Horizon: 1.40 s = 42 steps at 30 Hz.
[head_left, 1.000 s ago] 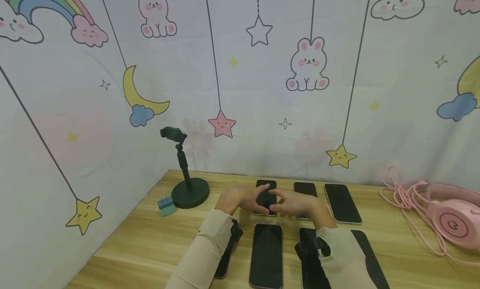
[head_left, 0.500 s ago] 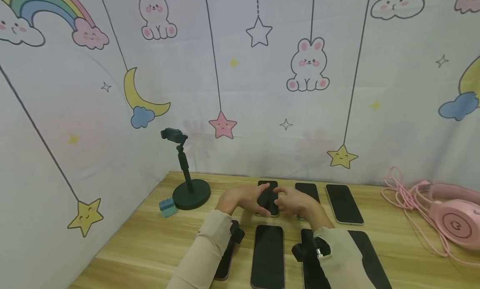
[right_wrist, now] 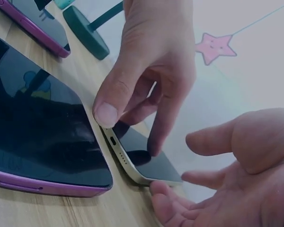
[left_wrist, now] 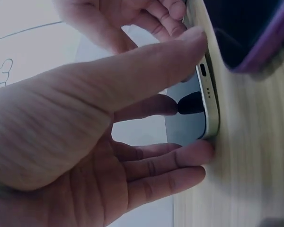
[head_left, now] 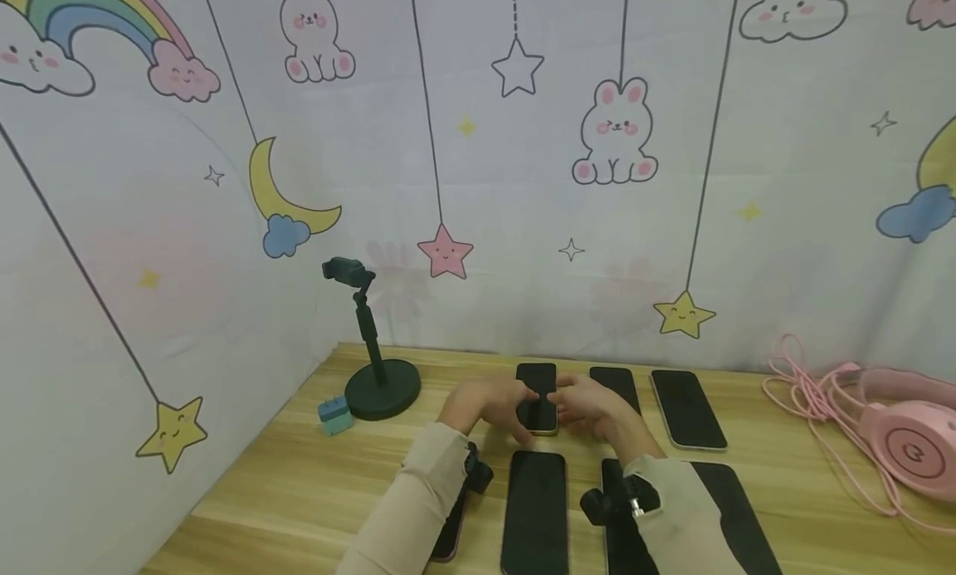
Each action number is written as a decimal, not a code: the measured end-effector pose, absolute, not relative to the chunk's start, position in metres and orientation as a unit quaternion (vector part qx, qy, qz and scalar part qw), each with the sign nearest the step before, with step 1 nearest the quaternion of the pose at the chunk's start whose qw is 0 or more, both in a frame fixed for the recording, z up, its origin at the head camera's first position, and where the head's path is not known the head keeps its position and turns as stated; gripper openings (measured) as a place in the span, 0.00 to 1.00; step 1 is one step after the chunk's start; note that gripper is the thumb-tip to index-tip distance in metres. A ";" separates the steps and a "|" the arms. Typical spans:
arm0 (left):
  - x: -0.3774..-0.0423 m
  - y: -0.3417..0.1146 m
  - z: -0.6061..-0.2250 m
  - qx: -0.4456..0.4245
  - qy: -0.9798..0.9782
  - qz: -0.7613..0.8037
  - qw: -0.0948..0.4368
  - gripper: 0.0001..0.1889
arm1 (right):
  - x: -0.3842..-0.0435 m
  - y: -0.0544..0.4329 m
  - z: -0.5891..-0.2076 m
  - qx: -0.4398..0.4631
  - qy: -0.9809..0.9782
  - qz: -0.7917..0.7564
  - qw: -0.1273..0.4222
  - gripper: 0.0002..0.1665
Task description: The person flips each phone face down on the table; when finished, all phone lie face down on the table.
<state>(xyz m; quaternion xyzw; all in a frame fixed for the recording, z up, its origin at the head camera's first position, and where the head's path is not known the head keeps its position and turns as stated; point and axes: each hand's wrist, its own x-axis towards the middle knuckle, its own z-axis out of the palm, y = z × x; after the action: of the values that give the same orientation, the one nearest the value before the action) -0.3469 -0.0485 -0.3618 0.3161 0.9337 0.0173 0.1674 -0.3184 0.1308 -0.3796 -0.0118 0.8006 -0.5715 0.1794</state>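
A smartphone (head_left: 548,382) with a pale frame lies screen up on the wooden table (head_left: 299,492), in the middle of the back row. Over its left side bends my left hand (head_left: 489,405); in the left wrist view the thumb (left_wrist: 180,49) lies at the port end and fingertips (left_wrist: 201,151) sit right at a corner, fingers mostly straight. My right hand (head_left: 593,405) is at the phone's right side. In the right wrist view, its lower fingers (right_wrist: 163,203) are right by the other corner, and its thumb (right_wrist: 208,142) stands off above the screen.
Two more phones, one partly hidden (head_left: 618,382) and one in full view (head_left: 687,409), fill the back row. Nearer lie a purple-framed phone (head_left: 534,513) and others under my forearms. A black phone stand (head_left: 381,388), a small blue block (head_left: 335,415) and pink headphones (head_left: 907,442) flank them.
My hands, whose fingertips nearly met over the phone a second ago, have parted to its two sides. The left hand's fingertips have dropped lower. The phone stays in place.
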 end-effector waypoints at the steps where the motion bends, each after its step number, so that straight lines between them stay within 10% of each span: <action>1: -0.346 -0.047 -0.362 0.319 0.933 0.009 0.165 0.43 | -0.319 0.131 -0.380 -0.009 0.800 -0.572 0.179 0.35; 20: -0.342 -0.047 -0.355 0.296 0.935 0.095 0.170 0.40 | -0.319 0.135 -0.374 -0.041 0.792 -0.580 0.185 0.22; 29: -0.344 -0.047 -0.357 0.301 0.927 0.151 0.166 0.42 | -0.315 0.136 -0.368 -0.060 0.780 -0.589 0.203 0.42; 42: -0.346 -0.053 -0.354 0.321 0.893 0.248 0.196 0.45 | -0.316 0.136 -0.368 -0.080 0.766 -0.602 0.211 0.41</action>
<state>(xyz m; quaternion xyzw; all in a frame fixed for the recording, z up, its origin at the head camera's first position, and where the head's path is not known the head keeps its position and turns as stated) -0.3456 -0.0534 -0.3537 0.3205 0.8928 0.2485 0.1960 -0.3163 0.1364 -0.3678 -0.0800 0.7658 -0.6023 0.2106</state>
